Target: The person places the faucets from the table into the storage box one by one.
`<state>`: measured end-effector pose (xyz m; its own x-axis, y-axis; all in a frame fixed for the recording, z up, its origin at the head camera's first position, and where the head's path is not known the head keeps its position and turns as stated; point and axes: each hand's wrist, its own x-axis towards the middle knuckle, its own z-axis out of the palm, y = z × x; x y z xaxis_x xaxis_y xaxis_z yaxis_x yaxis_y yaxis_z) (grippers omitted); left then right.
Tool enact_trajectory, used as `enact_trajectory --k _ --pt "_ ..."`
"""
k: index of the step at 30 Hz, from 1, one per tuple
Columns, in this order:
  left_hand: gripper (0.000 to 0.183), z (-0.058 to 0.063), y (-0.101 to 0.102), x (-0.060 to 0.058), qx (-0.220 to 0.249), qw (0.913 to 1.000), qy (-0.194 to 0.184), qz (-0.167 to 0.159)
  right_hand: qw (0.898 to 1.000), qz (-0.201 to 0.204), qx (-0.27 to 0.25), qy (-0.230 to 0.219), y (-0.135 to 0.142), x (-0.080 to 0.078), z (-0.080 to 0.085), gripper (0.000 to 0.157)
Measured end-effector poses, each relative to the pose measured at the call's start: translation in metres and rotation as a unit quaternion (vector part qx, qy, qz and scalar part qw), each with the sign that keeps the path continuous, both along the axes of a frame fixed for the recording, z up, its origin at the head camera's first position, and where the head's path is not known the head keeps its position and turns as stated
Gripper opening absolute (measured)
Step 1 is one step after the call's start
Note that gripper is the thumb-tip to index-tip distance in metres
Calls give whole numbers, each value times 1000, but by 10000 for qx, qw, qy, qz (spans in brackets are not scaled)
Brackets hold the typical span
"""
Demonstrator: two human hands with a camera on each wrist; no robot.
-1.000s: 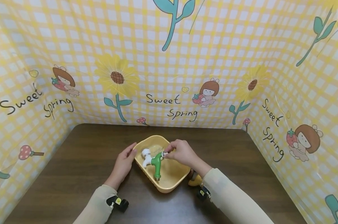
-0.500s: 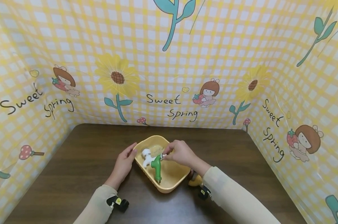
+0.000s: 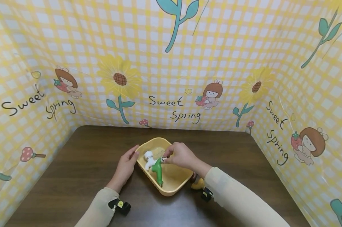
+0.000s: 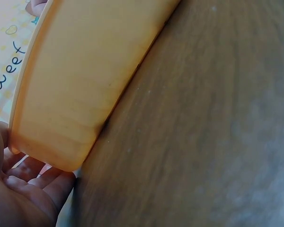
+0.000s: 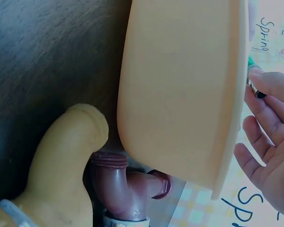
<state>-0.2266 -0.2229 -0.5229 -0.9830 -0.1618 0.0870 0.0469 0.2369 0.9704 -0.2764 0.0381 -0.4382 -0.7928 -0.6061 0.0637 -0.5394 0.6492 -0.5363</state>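
A pale yellow plastic basin (image 3: 175, 178) stands on the dark wooden table. At its left corner my left hand (image 3: 125, 168) holds the rim, thumb near the top and fingers along the outer wall (image 4: 71, 104). My right hand (image 3: 182, 156) reaches over the far right rim and pinches the metal end of a green faucet (image 3: 157, 171). The faucet's spout points toward the basin's near corner. Beside it in the basin lies a white faucet (image 3: 151, 160), partly overlapped by the green one. The right wrist view shows the metal end (image 5: 255, 85) between thumb and fingers.
Outside the basin's right side, under the right forearm, lie a yellow curved faucet (image 5: 61, 156) and a maroon threaded one (image 5: 116, 189). Checked printed cloth (image 3: 165, 82) walls the table at the back and both sides.
My right hand has shifted slightly left and down with the green faucet, whose spout now sits lower, closer to the basin's near corner. My left hand stays at the rim.
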Motion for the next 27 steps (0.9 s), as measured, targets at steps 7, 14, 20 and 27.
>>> enact_trajectory --k 7,14,20,27 --pt "48 -1 0 0 -11 10000 -34 -15 9986 218 381 296 -3 0 -2 9" --pt "47 0 1 -1 97 9999 -45 -39 9966 428 489 516 -5 1 -3 7" --pt "48 -1 0 -1 95 9999 -77 -74 9959 474 552 542 -6 1 -3 7" --pt "47 -1 0 -1 94 9999 -106 -64 9962 562 486 447 -9 -3 -7 8"
